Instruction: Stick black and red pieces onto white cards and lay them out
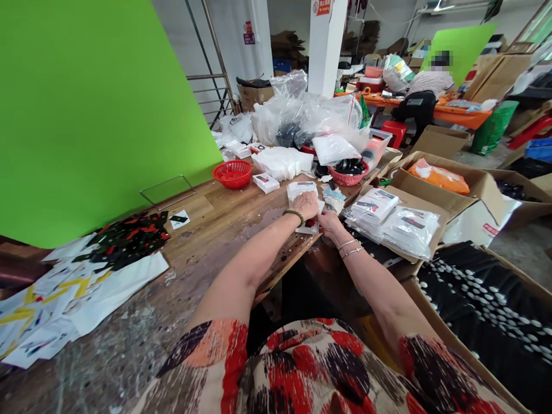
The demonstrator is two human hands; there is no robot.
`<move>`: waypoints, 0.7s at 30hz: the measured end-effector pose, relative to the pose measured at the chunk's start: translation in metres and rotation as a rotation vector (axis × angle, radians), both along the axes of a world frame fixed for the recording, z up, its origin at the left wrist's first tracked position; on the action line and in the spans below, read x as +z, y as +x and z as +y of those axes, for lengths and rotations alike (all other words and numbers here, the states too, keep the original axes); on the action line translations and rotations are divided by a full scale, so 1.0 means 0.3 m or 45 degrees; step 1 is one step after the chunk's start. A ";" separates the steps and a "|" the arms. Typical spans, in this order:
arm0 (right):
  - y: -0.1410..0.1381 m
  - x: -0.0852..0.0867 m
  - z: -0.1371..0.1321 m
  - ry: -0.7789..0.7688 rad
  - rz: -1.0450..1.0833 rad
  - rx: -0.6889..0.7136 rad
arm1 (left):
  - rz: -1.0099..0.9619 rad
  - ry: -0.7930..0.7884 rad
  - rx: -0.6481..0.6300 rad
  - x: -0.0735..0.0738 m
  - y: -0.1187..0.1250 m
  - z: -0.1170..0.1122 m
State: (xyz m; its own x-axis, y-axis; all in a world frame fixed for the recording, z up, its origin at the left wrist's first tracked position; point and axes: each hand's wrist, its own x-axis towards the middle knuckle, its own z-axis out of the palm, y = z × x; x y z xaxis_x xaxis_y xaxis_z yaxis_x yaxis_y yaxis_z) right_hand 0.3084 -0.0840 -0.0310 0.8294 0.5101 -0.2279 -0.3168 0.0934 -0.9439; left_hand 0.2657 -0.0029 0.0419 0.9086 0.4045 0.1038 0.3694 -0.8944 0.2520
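Observation:
My left hand (306, 205) rests palm down on a small white box (301, 190) that lies on a wooden table (215, 230), fingers curled over its near end. My right hand (330, 222) is just beside it at the table's edge, fingers bent around the lower part of the same white packaging (311, 227); what lies under them is hidden. A green bead bracelet sits on my left wrist and thin bangles on my right.
A red basket (233, 173), another white box (266, 182) and heaps of clear plastic bags (302, 115) lie beyond. Open cartons (444, 190) with bagged packs (397, 221) stand right. Printed sheets (64, 287) cover the near left. A green board (86, 103) leans left. A person (426, 86) sits far back.

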 end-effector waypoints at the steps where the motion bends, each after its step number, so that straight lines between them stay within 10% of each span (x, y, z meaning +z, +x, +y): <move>1: 0.002 -0.004 0.004 -0.017 0.014 -0.009 | -0.016 -0.003 -0.035 0.004 0.000 -0.006; 8: 0.020 0.016 -0.005 -0.018 0.152 -0.118 | -0.327 -0.099 -0.303 -0.003 -0.122 0.046; 21: -0.040 0.047 -0.029 0.125 0.192 -0.204 | -0.481 -0.292 -0.069 -0.094 -0.215 0.089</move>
State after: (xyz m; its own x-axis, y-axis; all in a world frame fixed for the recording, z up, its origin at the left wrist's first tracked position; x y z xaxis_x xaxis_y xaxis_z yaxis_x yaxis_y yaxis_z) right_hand 0.2963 -0.0927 -0.0170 0.8617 0.4008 -0.3112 -0.4273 0.2425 -0.8710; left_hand 0.2012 0.0237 0.0138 0.8446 0.4084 0.3461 0.1672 -0.8154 0.5542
